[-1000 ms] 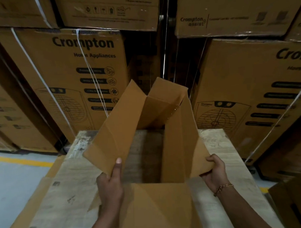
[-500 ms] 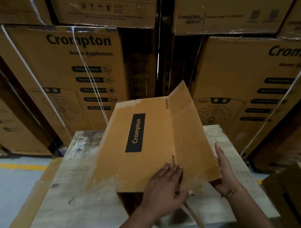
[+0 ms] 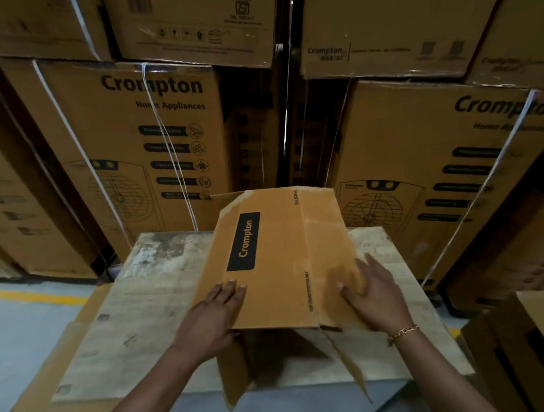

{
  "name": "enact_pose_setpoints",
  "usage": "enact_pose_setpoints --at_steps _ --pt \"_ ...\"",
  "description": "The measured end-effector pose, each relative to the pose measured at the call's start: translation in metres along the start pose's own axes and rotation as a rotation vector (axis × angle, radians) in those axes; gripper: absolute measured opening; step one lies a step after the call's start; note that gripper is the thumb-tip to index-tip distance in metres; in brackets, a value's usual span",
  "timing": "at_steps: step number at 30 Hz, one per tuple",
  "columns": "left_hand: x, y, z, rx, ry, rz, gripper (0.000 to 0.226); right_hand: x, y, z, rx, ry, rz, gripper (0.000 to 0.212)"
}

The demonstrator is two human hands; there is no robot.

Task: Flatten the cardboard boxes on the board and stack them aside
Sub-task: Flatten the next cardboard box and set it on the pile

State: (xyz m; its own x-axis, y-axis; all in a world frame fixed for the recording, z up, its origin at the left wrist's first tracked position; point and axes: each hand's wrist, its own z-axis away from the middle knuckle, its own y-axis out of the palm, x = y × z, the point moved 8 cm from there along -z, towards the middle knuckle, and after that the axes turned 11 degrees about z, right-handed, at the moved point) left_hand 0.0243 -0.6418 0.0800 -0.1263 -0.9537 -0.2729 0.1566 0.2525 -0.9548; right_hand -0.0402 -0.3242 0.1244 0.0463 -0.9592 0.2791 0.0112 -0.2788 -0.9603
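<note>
A brown cardboard box [image 3: 284, 254] with a black "Crompton" label lies collapsed on the pale wooden board [image 3: 144, 302], its far end raised a little. Its near flaps hang open over the board's front edge. My left hand [image 3: 216, 315] presses flat on the box's near left corner with straight fingers. My right hand [image 3: 372, 294], a chain bracelet on its wrist, presses on the near right part with spread fingers and looks blurred.
Tall stacked Crompton cartons [image 3: 133, 143] with white straps wall off the far side. Flat cardboard [image 3: 39, 383] lies under the board at the left. Another carton [image 3: 522, 351] stands at the right. A yellow line [image 3: 36, 297] marks the grey floor at the left.
The box was standing open a second ago with both hands on its near flaps. It has since folded flat, and both hands have moved on top of it and press it down.
</note>
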Motion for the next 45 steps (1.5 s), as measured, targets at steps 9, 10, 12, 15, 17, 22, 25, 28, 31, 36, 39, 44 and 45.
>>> enact_pose_setpoints --at_steps 9,10,12,15,17,22,25,28,31,36,39,44,45 --pt "-0.037 0.018 0.047 -0.103 0.042 -0.034 0.061 0.027 0.047 0.084 0.112 -0.339 0.431 0.065" --pt "-0.032 0.022 0.054 -0.11 0.033 -0.047 0.06 0.025 0.043 0.089 0.067 -0.344 0.435 0.062" --pt "-0.021 0.023 0.063 -0.145 0.013 -0.061 0.059 0.024 0.033 0.09 -0.036 -0.364 0.461 0.059" --pt "-0.013 -0.011 0.064 -0.313 -0.005 -0.11 0.042 0.028 0.008 0.081 -0.177 -0.388 0.498 0.05" --pt "-0.016 -0.056 0.059 -0.44 0.013 -0.145 0.022 0.035 -0.027 0.068 -0.276 -0.397 0.506 0.042" --pt "-0.037 -0.193 0.05 -0.772 0.137 -0.197 0.028 0.076 -0.144 0.036 -0.547 -0.466 0.491 0.022" --pt "-0.046 -0.243 0.062 -0.916 0.191 -0.19 0.032 0.089 -0.202 0.041 -0.773 -0.554 0.366 0.036" --pt "-0.05 -0.236 0.078 -0.911 0.264 -0.212 0.024 0.084 -0.199 0.051 -0.782 -0.683 0.366 0.029" --pt "-0.037 -0.179 0.089 -0.823 0.351 -0.193 0.025 0.057 -0.142 0.063 -0.754 -0.776 0.413 0.029" --pt "-0.002 -0.031 0.1 -0.531 0.373 -0.259 0.039 0.002 0.01 0.084 -0.348 -0.717 0.519 0.062" --pt "0.02 0.06 0.104 -0.27 0.319 -0.3 0.05 -0.022 0.1 0.105 0.003 -0.662 0.55 0.063" --pt "0.043 0.159 0.115 0.055 0.147 -0.209 0.064 -0.043 0.192 0.139 0.245 -0.608 0.543 0.068" --pt "0.047 0.172 0.117 0.103 0.101 -0.189 0.062 -0.051 0.208 0.143 0.338 -0.581 0.55 0.066"
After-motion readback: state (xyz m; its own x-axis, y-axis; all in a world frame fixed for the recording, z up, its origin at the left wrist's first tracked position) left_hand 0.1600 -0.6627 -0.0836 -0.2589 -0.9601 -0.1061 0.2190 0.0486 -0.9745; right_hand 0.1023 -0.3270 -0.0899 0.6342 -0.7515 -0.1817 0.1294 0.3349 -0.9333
